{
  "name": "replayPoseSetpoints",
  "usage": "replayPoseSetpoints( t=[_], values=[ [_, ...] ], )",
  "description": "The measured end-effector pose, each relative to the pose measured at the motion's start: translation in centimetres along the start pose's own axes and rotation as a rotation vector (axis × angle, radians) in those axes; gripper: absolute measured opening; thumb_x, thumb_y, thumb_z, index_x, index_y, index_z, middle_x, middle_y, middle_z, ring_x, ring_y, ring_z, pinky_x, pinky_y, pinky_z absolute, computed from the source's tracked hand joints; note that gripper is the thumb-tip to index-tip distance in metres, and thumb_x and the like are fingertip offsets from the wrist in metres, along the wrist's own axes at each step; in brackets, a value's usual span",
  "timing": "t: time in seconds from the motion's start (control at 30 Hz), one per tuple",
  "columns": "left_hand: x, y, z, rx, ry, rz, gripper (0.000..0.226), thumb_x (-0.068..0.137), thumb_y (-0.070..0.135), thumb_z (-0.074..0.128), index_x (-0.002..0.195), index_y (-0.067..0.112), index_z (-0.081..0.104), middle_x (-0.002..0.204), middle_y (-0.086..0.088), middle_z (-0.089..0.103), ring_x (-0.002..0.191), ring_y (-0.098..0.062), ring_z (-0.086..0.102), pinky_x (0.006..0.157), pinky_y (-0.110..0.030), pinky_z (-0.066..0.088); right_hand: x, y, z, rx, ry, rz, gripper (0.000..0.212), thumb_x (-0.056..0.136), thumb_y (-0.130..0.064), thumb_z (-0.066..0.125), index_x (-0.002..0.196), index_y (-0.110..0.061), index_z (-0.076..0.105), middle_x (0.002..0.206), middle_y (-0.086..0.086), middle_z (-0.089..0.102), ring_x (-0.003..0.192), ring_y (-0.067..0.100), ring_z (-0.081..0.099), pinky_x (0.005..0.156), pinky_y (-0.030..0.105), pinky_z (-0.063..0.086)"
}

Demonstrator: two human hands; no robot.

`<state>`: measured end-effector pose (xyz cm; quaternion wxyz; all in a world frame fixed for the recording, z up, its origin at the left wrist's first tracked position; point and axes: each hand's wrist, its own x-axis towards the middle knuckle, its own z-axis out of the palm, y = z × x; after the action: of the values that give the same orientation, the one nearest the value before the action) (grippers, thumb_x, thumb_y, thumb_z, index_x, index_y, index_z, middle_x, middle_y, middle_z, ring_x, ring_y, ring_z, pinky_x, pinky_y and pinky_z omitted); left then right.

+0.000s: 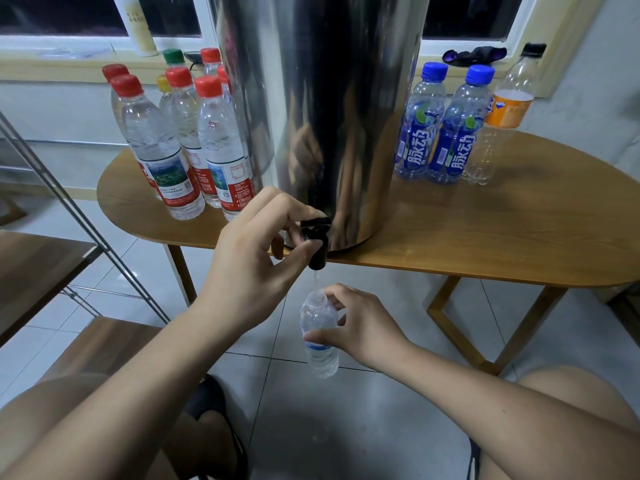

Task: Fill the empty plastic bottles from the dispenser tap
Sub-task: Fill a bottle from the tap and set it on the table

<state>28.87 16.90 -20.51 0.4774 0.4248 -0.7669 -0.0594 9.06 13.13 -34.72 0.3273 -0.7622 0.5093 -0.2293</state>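
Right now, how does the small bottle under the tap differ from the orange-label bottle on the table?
The small bottle is uncapped; the orange-label bottle wears a black cap. The small bottle is held by the right hand below the tap, taking water; the orange-label bottle stands untouched on the table. Both are clear plastic.

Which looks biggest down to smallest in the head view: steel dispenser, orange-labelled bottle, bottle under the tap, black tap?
1. steel dispenser
2. orange-labelled bottle
3. bottle under the tap; differing camera distance makes 2 versus 3 unsure
4. black tap
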Motion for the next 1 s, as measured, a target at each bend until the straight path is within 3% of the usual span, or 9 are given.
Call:
replayPoseSetpoints(
  t=[0.4,0.57,0.73,1.0],
  values=[
    [0.0,-0.01,-0.04,-0.009,-0.006,-0.003,0.026,0.093,0.0,0.084,0.111,0.013,0.071,0.102,0.003,0.061,0.085,-0.012,0.065,0.066,-0.029,0.051,-0.01,-0.01,0.05,0.011,0.01,-0.007,0.071,0.067,-0.073,0.084,0.126,-0.038,0.063,0.115,-0.02,0.068,0.106,0.004,0.064,0.09,0.039,0.061],
    [0.06,0.11,-0.07,-0.014,0.0,0.009,0.035,0.092,0.0,0.084,0.11,0.024,0.065,0.101,0.004,0.061,0.085,-0.011,0.065,0.067,-0.027,0.051,0.04,0.09,0.06,-0.009,0.013,-0.016,0.071,0.07,-0.073,0.084,0.128,-0.039,0.062,0.117,-0.02,0.068,0.107,0.005,0.063,0.09,0.038,0.06],
    [-0.02,-0.1,0.05,-0.012,0.0,-0.001,0.026,0.093,-0.001,0.083,0.111,0.013,0.071,0.101,0.001,0.061,0.085,-0.014,0.067,0.067,-0.029,0.051,0.04,0.26,0.2,0.015,0.029,-0.016,0.069,0.068,-0.072,0.086,0.124,-0.039,0.063,0.113,-0.019,0.069,0.104,0.005,0.065,0.089,0.04,0.06],
    [0.01,-0.08,0.03,-0.012,-0.001,0.004,0.026,0.092,-0.001,0.084,0.111,0.013,0.071,0.101,0.001,0.061,0.084,-0.013,0.066,0.067,-0.025,0.05,0.13,0.29,0.22,0.0,0.028,-0.025,0.075,0.068,-0.076,0.083,0.129,-0.039,0.062,0.119,-0.018,0.068,0.108,0.006,0.065,0.09,0.04,0.06]
  ],
)
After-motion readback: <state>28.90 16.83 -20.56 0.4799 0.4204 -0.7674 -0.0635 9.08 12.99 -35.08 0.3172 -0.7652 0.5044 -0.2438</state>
